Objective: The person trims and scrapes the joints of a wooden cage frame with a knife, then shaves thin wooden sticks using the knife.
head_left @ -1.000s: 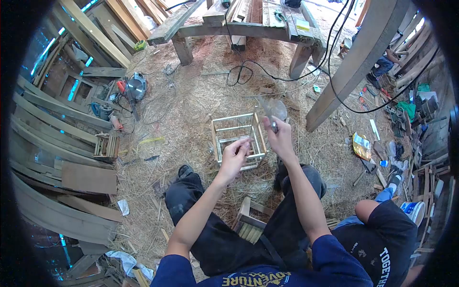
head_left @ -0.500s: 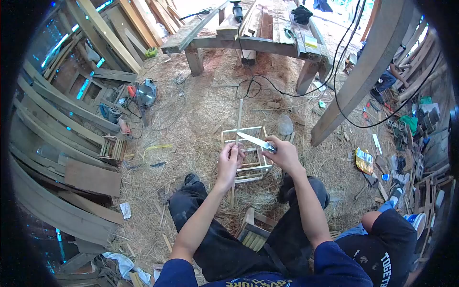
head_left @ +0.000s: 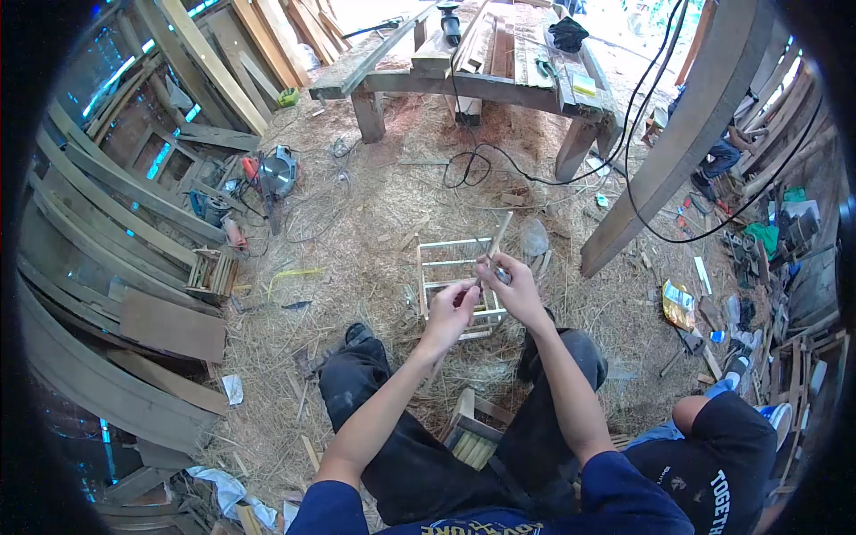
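In front of my knees, my left hand (head_left: pixel 451 314) is closed on a thin wooden stick (head_left: pixel 503 230), which slants up to the right past my fingers. My right hand (head_left: pixel 517 292) is wrapped around a knife (head_left: pixel 504 275), close against my left fingertips. Most of its blade is hidden or seen edge-on. Below and behind both hands, a small frame of pale slats (head_left: pixel 423 283) stands on the floor, partly covered by them. Between my legs is a small wooden box-like piece (head_left: pixel 471 446) with several short sticks.
A workbench (head_left: pixel 464 82) with boards and a power tool stands ahead. A circular saw (head_left: pixel 275 174) lies to the left. A black cable (head_left: pixel 553 177) runs across the shavings to a leaning post (head_left: pixel 682 147). Another person (head_left: pixel 713 455) sits close at my right.
The stick has tipped to the right, and both hands have come closer together. The knife blade, earlier plainly visible pointing left, has turned and is now mostly out of sight.
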The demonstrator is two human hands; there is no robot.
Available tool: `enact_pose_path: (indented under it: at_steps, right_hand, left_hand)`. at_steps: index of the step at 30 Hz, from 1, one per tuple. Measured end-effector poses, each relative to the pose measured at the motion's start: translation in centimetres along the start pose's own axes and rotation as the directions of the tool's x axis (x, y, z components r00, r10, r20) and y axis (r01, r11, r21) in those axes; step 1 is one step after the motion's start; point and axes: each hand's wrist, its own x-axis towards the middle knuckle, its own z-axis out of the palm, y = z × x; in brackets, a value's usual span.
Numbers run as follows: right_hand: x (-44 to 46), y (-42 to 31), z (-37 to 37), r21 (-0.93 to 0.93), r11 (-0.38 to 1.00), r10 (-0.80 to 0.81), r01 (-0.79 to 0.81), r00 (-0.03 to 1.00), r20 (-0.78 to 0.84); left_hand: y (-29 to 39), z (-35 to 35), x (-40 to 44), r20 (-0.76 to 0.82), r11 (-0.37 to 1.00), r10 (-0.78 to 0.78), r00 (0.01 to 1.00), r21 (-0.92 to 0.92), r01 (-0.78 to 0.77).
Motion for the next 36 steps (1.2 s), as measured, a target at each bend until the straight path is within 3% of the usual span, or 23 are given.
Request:
enact_pose_path:
  at_steps: [3, 6, 9, 12, 13, 16, 17, 20, 23, 26, 32, 36]
  right_hand:
    - [0.9, -0.6, 0.5, -0.086, 0.992, 0.099, -0.097, 0.995, 0.02]
    - [1.3, -0.6, 0.5, -0.154, 0.985, 0.09, -0.079, 0.994, 0.064]
    - [1.3, -0.8, 0.7, -0.094, 0.994, 0.058, -0.06, 0.998, -0.023]
    - [1.6, -0.2, 0.4, -0.067, 0.994, 0.074, -0.088, 0.979, -0.19]
    - [1.5, -0.8, 0.0, -0.099, 0.989, 0.09, -0.113, 0.973, -0.214]
    - [1.4, -0.1, -0.6, -0.125, 0.983, 0.098, -0.138, 0.954, -0.282]
    - [1.4, 0.0, -0.5, -0.12, 0.984, 0.09, -0.128, 0.955, -0.282]
    - [1.2, 0.0, -0.4, -0.065, 0.99, 0.106, -0.127, 0.96, -0.26]
    - [1.1, 0.0, -0.1, 0.0, 0.987, 0.153, -0.158, 0.956, -0.249]
    - [0.8, -1.1, 0.1, -0.024, 0.987, 0.15, -0.161, 0.958, -0.244]
    - [0.9, 0.9, 0.5, 0.094, 0.983, 0.167, -0.156, 0.979, -0.116]
    - [0.7, 1.0, 0.5, 0.177, 0.975, 0.133, -0.136, 0.991, 0.027]
  left_hand:
    - [-0.1, 0.7, 0.0, 0.006, 0.998, -0.026, 1.0, -0.064, 0.026]
    - [-0.9, 0.3, 0.9, -0.032, 0.998, 0.035, 0.999, -0.046, -0.037]
    - [-0.5, 0.1, 1.1, 0.055, 0.985, -0.017, 0.998, -0.172, 0.026]
    - [-0.1, 0.7, 0.4, 0.042, 0.994, -0.011, 0.999, -0.107, 0.016]
    - [0.4, 0.7, 0.2, 0.018, 1.0, -0.008, 1.0, 0.001, 0.008]
    - [1.1, 0.8, -0.3, -0.016, 0.926, 0.254, 0.967, 0.294, -0.238]
    - [1.6, 0.8, -0.6, -0.033, 0.94, 0.205, 0.978, 0.286, -0.188]
    - [1.2, 0.5, -0.5, -0.024, 0.907, 0.327, 0.945, 0.29, -0.306]
    - [1.4, 0.7, -0.6, -0.051, 0.877, 0.342, 0.938, 0.377, -0.298]
    - [0.3, 1.3, -0.2, -0.086, 0.771, 0.572, 0.815, 0.396, -0.499]
    - [1.3, 0.9, -0.5, -0.116, 0.946, 0.245, 0.963, 0.245, -0.211]
    - [-0.3, 0.8, 0.5, -0.146, 0.934, 0.315, 0.938, 0.222, -0.279]
